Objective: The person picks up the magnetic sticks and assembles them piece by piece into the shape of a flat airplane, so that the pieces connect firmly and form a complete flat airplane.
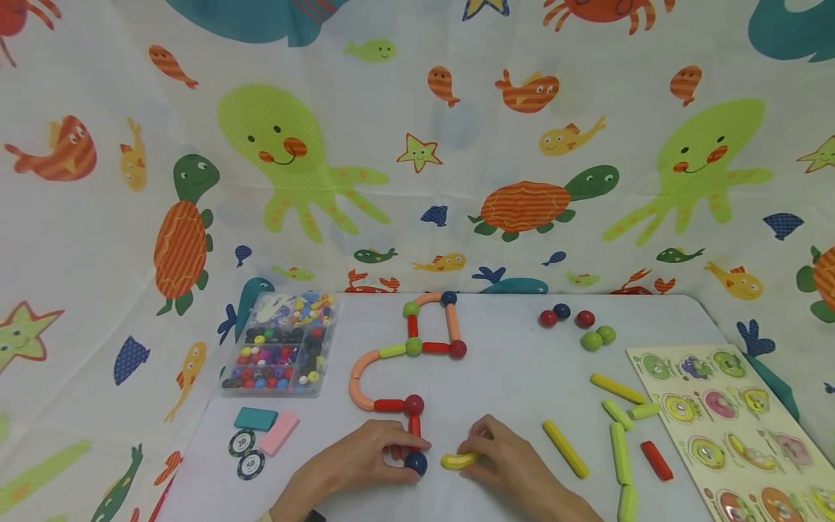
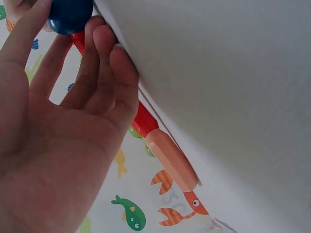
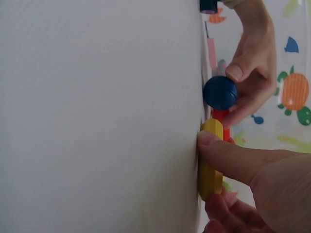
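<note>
Fingers pinching: left hand [image 1: 365, 458] on blue ball [image 1: 415, 463] at chain [image 1: 404, 353] end, right hand [image 1: 505, 457] on yellow curve [image 1: 459, 460] just beside, unjoined; spare sticks [image 1: 616, 435] unused.

A children's play corner, by the look of it. A sea-creature curtain [image 1: 417, 145] hangs behind the bench [image 1: 515, 377]. A bead box [image 1: 280, 344] and peg puzzle [image 1: 730, 420] lie there.

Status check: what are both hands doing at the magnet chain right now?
Left hand pinches the dark blue ball at the chain's lower end. Right hand pinches a curved yellow stick, just right of the ball, not visibly joined. Nothing between them.
</note>
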The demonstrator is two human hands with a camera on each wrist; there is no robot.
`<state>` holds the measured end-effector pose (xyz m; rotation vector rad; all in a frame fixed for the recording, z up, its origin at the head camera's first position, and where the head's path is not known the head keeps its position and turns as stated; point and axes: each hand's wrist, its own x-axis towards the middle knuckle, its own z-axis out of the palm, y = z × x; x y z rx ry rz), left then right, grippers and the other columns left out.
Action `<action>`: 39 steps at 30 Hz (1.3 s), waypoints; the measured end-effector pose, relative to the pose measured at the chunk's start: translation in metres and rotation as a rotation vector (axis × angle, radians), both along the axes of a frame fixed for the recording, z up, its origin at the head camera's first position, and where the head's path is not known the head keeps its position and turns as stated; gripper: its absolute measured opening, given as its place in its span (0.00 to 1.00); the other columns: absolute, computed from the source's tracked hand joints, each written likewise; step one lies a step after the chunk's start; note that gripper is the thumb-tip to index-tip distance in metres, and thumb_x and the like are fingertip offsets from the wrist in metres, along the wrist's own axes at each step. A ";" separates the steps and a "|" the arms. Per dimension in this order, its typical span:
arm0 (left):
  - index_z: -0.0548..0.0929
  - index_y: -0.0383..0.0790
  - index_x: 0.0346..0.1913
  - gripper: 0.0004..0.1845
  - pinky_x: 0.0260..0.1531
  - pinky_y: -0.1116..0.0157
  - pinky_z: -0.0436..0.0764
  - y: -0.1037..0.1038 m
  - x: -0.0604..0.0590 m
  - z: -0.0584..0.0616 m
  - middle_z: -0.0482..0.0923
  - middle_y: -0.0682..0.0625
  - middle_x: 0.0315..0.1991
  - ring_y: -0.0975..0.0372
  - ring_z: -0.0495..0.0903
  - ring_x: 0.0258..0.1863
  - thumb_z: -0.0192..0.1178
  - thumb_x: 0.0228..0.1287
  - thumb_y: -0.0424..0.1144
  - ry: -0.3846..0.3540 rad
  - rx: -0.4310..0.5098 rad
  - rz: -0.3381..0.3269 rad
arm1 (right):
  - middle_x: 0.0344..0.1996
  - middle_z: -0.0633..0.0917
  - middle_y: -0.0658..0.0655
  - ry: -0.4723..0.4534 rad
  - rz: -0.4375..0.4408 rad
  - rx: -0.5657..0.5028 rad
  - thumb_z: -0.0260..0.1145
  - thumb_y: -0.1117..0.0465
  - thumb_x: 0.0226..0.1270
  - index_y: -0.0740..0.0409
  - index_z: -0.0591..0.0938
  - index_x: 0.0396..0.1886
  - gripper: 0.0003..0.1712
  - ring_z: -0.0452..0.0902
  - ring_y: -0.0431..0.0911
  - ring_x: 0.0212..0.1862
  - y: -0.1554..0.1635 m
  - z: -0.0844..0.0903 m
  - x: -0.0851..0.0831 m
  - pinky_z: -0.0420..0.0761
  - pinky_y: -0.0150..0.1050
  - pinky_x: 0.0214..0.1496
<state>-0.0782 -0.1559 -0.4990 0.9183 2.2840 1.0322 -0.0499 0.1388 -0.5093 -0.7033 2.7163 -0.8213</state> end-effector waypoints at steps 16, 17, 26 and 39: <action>0.84 0.56 0.61 0.23 0.39 0.74 0.79 0.001 0.000 -0.001 0.80 0.64 0.36 0.73 0.76 0.36 0.68 0.64 0.54 0.005 0.024 -0.003 | 0.45 0.75 0.38 -0.035 0.098 -0.034 0.70 0.44 0.66 0.36 0.86 0.49 0.14 0.71 0.29 0.42 -0.017 -0.004 0.008 0.80 0.29 0.48; 0.84 0.56 0.61 0.23 0.39 0.74 0.79 0.001 0.000 -0.001 0.80 0.64 0.36 0.73 0.76 0.36 0.68 0.64 0.54 0.010 0.024 -0.005 | 0.45 0.75 0.38 -0.034 0.099 -0.032 0.70 0.44 0.66 0.36 0.86 0.49 0.14 0.71 0.29 0.42 -0.017 -0.004 0.008 0.80 0.29 0.48; 0.84 0.55 0.61 0.22 0.39 0.74 0.79 0.001 0.000 -0.001 0.80 0.65 0.37 0.74 0.76 0.36 0.68 0.65 0.53 0.027 0.021 -0.013 | 0.45 0.75 0.38 -0.019 0.103 -0.035 0.71 0.44 0.65 0.38 0.86 0.49 0.14 0.71 0.29 0.42 -0.019 -0.005 0.010 0.80 0.28 0.48; 0.85 0.62 0.59 0.22 0.37 0.75 0.76 0.000 0.001 0.007 0.78 0.62 0.36 0.72 0.74 0.37 0.68 0.63 0.58 0.046 -0.040 0.025 | 0.46 0.75 0.37 -0.060 0.088 -0.085 0.67 0.40 0.67 0.38 0.85 0.51 0.17 0.73 0.29 0.42 -0.012 0.000 0.010 0.80 0.27 0.48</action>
